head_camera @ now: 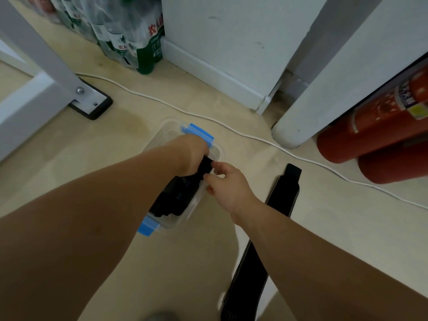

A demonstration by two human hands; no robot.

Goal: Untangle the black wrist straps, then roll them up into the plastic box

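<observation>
Straps (176, 198): black rolled bundles packed in the box (172, 126) on the floor.
Roll (207, 165): gripped by the left hand (192, 156), fingers curled round it, at the box's far end.
Right hand (228, 184): fingers curled at the box's right rim, beside the roll; whether rim or roll is pinched cannot be told.
Loose strap (283, 193): laid flat beside the box, under the right forearm.
Handling: judged light, soft, floppy; a coil likely springs open unless squeezed across.
Hold: best taken by one end.
</observation>
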